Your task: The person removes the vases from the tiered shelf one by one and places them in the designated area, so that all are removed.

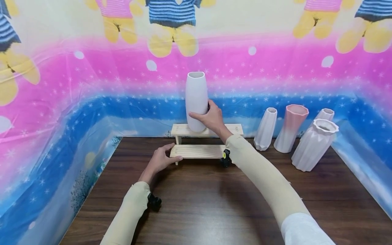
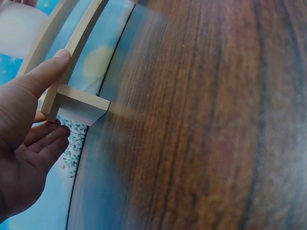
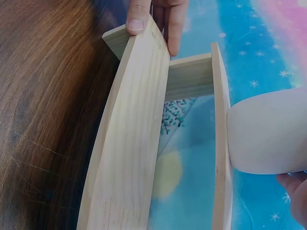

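Observation:
A tall smooth white vase (image 1: 196, 92) stands upright at the top step of a two-step wooden stand (image 1: 199, 151). My right hand (image 1: 213, 118) holds the vase low on its body, thumb across the front and fingers round the right side. In the right wrist view, the base of the vase (image 3: 268, 134) meets the upper board. My left hand (image 1: 159, 159) grips the left end of the lower step, its thumb at the front edge and fingers behind, as the left wrist view also shows.
Right of the stand are a slim white vase (image 1: 265, 129), a pink-and-white vase (image 1: 291, 129), a ribbed white vase (image 1: 313, 146) and another white vase (image 1: 326, 112) partly hidden behind it. A patterned cloth (image 1: 128, 75) hangs behind the dark wooden table (image 1: 190, 204).

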Demonstrator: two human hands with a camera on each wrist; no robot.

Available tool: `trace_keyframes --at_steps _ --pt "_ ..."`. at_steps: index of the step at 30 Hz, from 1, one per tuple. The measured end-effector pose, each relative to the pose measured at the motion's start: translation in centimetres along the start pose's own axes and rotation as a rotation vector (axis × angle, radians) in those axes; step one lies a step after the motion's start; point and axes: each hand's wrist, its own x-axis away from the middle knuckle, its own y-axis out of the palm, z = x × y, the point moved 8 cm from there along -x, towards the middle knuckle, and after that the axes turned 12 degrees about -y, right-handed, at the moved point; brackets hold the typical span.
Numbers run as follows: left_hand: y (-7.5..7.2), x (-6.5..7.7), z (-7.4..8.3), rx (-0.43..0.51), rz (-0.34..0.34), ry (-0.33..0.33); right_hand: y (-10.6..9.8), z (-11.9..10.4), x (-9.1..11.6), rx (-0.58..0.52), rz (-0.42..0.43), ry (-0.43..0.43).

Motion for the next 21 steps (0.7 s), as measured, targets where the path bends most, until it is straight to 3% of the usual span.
trace_keyframes --at_steps 12,21 --pt "0.0 0.0 0.1 0.003 0.003 0.011 -1.7 -1.1 0.1 -0.009 0.026 -0.018" --pt "-0.1 0.1 -0.1 0.000 -0.004 0.010 -3.7 -2.1 1.0 -0.005 -0.005 -0.053"
